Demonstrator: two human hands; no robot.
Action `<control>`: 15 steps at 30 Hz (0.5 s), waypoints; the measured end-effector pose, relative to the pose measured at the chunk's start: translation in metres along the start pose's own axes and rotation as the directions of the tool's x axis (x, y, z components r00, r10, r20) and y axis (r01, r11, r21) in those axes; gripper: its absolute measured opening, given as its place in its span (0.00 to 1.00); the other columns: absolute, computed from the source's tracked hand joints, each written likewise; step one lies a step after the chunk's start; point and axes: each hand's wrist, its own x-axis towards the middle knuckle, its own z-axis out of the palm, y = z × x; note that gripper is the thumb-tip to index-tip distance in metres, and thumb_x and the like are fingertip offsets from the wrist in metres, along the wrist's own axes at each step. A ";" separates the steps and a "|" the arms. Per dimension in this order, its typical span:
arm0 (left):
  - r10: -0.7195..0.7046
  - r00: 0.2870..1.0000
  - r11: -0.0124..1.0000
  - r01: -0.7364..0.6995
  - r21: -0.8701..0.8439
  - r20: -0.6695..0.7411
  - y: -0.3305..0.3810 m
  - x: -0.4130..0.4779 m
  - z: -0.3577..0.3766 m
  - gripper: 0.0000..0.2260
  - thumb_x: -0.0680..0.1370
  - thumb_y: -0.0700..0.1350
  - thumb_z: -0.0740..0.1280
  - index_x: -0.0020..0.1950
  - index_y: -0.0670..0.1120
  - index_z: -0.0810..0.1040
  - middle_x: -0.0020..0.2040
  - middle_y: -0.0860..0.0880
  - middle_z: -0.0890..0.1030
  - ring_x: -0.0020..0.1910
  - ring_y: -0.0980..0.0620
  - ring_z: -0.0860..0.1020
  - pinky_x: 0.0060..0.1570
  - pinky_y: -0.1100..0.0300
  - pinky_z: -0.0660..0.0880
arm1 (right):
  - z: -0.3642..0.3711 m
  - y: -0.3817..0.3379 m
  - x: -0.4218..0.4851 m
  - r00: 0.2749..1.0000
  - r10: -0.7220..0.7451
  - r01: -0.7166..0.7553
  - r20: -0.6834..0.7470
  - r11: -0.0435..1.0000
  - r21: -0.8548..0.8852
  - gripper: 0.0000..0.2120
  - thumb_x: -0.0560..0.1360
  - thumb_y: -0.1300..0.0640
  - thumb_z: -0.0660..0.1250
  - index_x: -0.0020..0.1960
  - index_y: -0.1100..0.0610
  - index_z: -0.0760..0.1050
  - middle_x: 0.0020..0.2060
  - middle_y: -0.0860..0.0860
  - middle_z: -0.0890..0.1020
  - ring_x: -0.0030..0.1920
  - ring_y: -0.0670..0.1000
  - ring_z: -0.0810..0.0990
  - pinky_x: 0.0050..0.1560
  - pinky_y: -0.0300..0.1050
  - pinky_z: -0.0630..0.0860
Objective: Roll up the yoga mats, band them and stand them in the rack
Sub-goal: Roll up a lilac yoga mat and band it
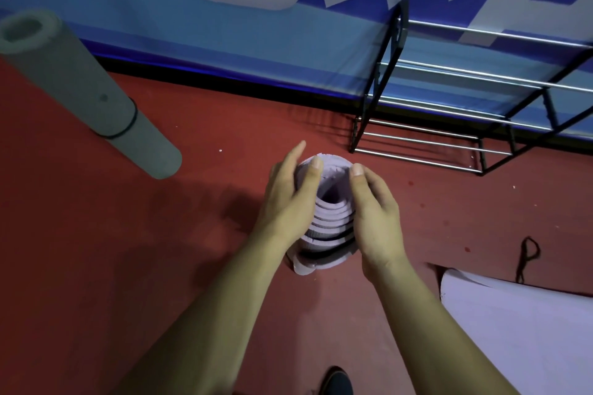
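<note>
A rolled lilac yoga mat (327, 221) stands upright on the red floor, its layers telescoped upward and a black band round its lower part. My left hand (288, 199) cups the roll's left side, thumb on the top rim. My right hand (373, 215) cups the right side, thumb on the rim too. The metal rack (449, 112) with black frame and silver rails stands empty just beyond, to the right, against the wall.
A grey rolled mat (80, 86) with a black band stands at the left. Another lilac mat (519, 327) lies flat at the lower right, a loose black band (528, 256) on the floor beside it. A shoe tip (337, 382) shows at the bottom edge. A blue banner covers the wall.
</note>
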 end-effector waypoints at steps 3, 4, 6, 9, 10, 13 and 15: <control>0.061 0.997 0.985 -0.069 0.160 0.052 0.004 -0.007 0.001 0.25 0.82 0.63 0.51 0.77 0.58 0.67 0.74 0.56 0.71 0.74 0.57 0.67 0.73 0.61 0.61 | -0.003 0.000 0.000 1.000 -0.030 0.030 -0.006 0.999 -0.023 0.23 0.79 0.37 0.66 0.69 0.49 0.78 0.63 0.44 0.82 0.65 0.43 0.80 0.70 0.52 0.74; 0.057 0.996 0.975 -0.070 0.210 0.068 0.003 -0.011 0.001 0.28 0.80 0.64 0.49 0.78 0.59 0.66 0.74 0.55 0.71 0.74 0.55 0.66 0.75 0.57 0.61 | -0.005 0.001 0.002 0.999 -0.034 0.033 -0.014 0.999 -0.031 0.22 0.80 0.39 0.66 0.69 0.49 0.78 0.63 0.44 0.82 0.65 0.42 0.79 0.70 0.51 0.74; 0.024 0.998 0.952 -0.042 0.303 0.064 0.000 -0.016 0.001 0.30 0.77 0.66 0.47 0.78 0.62 0.64 0.71 0.53 0.72 0.73 0.52 0.66 0.75 0.54 0.61 | -0.010 0.001 0.006 0.999 -0.038 0.036 -0.024 0.996 -0.083 0.22 0.79 0.40 0.68 0.69 0.48 0.78 0.62 0.42 0.82 0.63 0.40 0.79 0.70 0.49 0.74; 0.004 1.000 0.947 -0.003 0.322 -0.002 -0.004 -0.019 -0.001 0.26 0.80 0.66 0.51 0.75 0.59 0.69 0.66 0.51 0.72 0.69 0.50 0.69 0.69 0.57 0.64 | -0.011 0.001 0.004 1.000 0.019 -0.018 0.003 0.993 -0.113 0.25 0.75 0.34 0.69 0.64 0.48 0.80 0.56 0.42 0.85 0.57 0.42 0.83 0.63 0.50 0.78; -0.016 0.999 0.956 0.024 0.292 -0.029 -0.004 -0.020 -0.001 0.22 0.81 0.64 0.55 0.72 0.57 0.71 0.64 0.51 0.72 0.66 0.50 0.71 0.66 0.58 0.65 | -0.011 0.003 0.002 0.999 0.043 -0.043 0.002 0.996 -0.084 0.21 0.76 0.36 0.69 0.62 0.49 0.81 0.54 0.43 0.86 0.54 0.43 0.84 0.60 0.50 0.80; -0.071 0.994 0.967 0.089 0.239 -0.084 -0.006 -0.022 -0.002 0.16 0.79 0.59 0.64 0.62 0.51 0.72 0.59 0.51 0.72 0.59 0.53 0.72 0.56 0.60 0.67 | -0.005 0.008 -0.009 0.998 0.061 -0.060 0.023 0.997 -0.049 0.11 0.79 0.42 0.68 0.59 0.45 0.80 0.51 0.43 0.86 0.51 0.46 0.86 0.52 0.56 0.83; -0.062 0.993 0.966 0.085 0.244 -0.098 -0.007 -0.020 -0.001 0.14 0.78 0.57 0.66 0.58 0.51 0.71 0.58 0.51 0.72 0.56 0.54 0.72 0.53 0.61 0.67 | 0.000 0.012 -0.011 0.999 0.048 -0.046 0.020 0.997 -0.061 0.11 0.79 0.42 0.67 0.60 0.41 0.78 0.52 0.42 0.86 0.53 0.48 0.86 0.53 0.63 0.82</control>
